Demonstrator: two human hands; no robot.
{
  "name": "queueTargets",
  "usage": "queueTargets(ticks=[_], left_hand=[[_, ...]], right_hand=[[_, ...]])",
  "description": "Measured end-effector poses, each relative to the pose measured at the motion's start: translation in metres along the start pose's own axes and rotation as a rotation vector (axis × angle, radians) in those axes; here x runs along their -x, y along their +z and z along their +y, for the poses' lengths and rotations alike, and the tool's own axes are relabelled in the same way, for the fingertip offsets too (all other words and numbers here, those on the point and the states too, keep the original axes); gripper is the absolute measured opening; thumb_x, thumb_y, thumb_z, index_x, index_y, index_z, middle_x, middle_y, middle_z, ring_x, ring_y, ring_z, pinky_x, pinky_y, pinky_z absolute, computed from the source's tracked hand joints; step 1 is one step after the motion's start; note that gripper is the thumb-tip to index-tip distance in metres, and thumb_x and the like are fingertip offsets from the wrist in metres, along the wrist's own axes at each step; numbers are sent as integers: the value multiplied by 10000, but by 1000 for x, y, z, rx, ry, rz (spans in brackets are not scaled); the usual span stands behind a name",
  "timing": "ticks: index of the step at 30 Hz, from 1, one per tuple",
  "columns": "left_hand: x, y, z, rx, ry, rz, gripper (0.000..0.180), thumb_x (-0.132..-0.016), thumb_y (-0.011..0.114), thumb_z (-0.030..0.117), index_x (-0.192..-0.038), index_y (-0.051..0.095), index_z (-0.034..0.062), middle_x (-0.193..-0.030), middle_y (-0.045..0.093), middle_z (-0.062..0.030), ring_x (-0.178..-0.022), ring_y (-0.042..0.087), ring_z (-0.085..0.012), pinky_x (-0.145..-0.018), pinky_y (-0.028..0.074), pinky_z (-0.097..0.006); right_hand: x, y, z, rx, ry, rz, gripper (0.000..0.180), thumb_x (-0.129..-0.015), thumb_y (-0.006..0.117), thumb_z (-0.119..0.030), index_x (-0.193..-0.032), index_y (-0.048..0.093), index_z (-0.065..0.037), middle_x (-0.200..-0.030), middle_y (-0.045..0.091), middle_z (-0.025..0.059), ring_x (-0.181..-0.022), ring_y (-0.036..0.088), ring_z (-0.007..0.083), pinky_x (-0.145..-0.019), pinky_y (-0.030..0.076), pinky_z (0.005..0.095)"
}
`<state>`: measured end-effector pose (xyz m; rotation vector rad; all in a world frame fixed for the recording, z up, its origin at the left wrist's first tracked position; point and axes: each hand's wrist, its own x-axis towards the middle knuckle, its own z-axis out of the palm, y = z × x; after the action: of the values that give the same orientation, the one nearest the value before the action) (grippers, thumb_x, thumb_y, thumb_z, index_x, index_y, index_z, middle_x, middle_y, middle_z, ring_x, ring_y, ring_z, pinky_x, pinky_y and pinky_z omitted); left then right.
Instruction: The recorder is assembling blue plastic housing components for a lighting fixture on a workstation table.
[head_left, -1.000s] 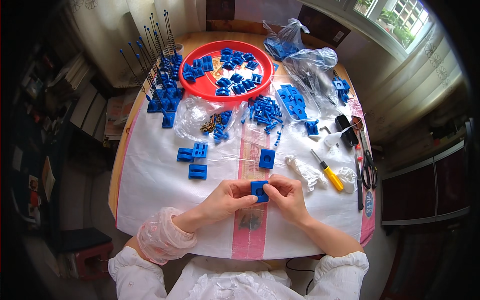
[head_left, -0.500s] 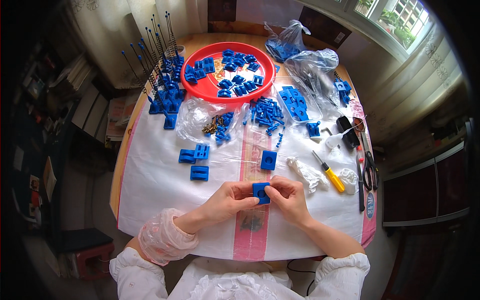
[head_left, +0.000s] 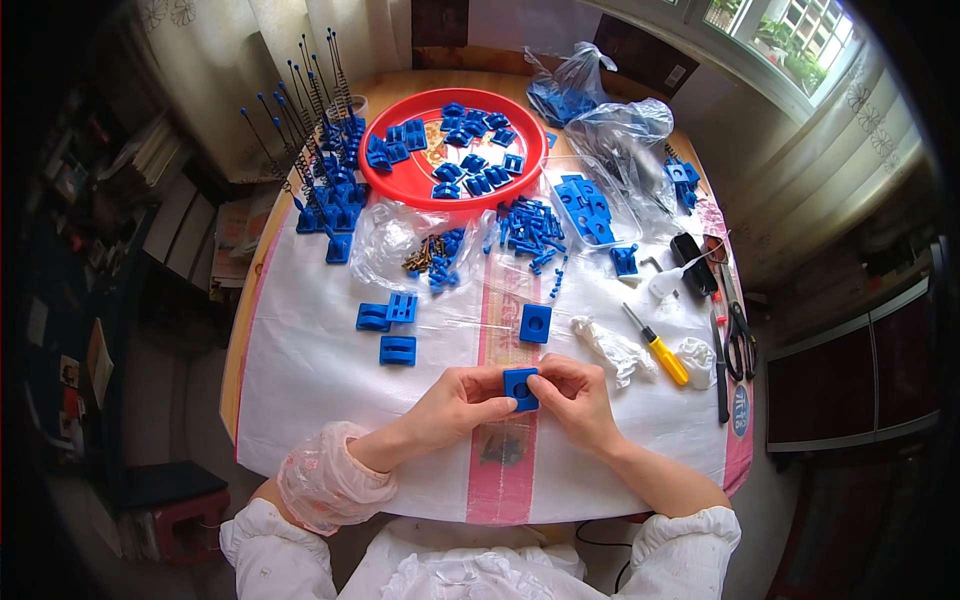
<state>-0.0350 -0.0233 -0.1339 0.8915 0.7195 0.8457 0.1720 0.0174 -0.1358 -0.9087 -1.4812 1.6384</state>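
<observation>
Currently gripping one small square blue piece [head_left: 519, 380] with left hand [head_left: 465, 400] and right hand [head_left: 572, 395] together, clamped onto its opposite side edges, well to the near side of the round red tray [head_left: 405, 175] and slightly right of its middle. Showing a round recess on the face turned upward, but hiding the underside behind the fingers. Probably being at a fitting or checking step, without letting the eye tell which. Seemingly calling next for an even, steady pinch from both sides, with light fingertip pressure and no tilting.

Moving outward, finding between the hands and the tray a loose square plate [head_left: 535, 323], lying flat and looking similar. Noticing, on the tray's near left, three blue blocks [head_left: 398, 350], two arched and one slotted. Noticing, on the tray's near right, a crumpled white cloth [head_left: 615, 350], a yellow-handled screwdriver [head_left: 666, 360] and black-handled scissors [head_left: 737, 315].

Coming closer to the tray, seeing along its near edge a clear bag [head_left: 380, 235] with brass-coloured bits and a heap of blue pegs [head_left: 530, 225]. Seeing flat blue plates [head_left: 588, 212] to its right and upright spring-stemmed pieces [head_left: 341, 193] to its left. Inside the tray, seeing many arched blue parts [head_left: 415, 132].
</observation>
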Motion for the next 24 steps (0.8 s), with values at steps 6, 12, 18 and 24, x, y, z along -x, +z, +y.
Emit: queueTargets(ticks=[6,12,18,24], left_hand=[[1,2,3,11,6,26,419,-955,592,16,-1369,539,-18,-1240,644,-90,-1117,615,-142,-989,502,-313],[1,0,-3,-138,80,34,419,-952,591,-3,-1368,549,-6,-1219,655,-80,-1085,623,-129,-942,518,-283],[3,3,0,-171,86,47,434,-948,593,-14,-1379,545,2,-1218,656,-76,-1072,611,-109,-899,518,-256],[3,2,0,-203,94,40,441,-940,583,-36,-1378,542,-1,-1274,624,-86,-1132,597,-132,-970,505,-277]], right_hand=[[0,1,0,-28,-7,-4,102,-914,650,-26,-942,672,69,-874,603,25,-800,568,67,-681,457,219],[1,1,1,-87,-13,-28,139,-907,637,-7,-1008,679,80,-935,612,56,-863,574,99,-767,468,245],[1,-2,5,-88,-54,-41,147,-900,657,-11,-1017,683,73,-994,625,59,-912,611,103,-788,498,245],[1,-1,3,-87,-54,-52,157,-888,642,10,-1024,685,75,-978,612,77,-899,587,121,-788,480,257]])
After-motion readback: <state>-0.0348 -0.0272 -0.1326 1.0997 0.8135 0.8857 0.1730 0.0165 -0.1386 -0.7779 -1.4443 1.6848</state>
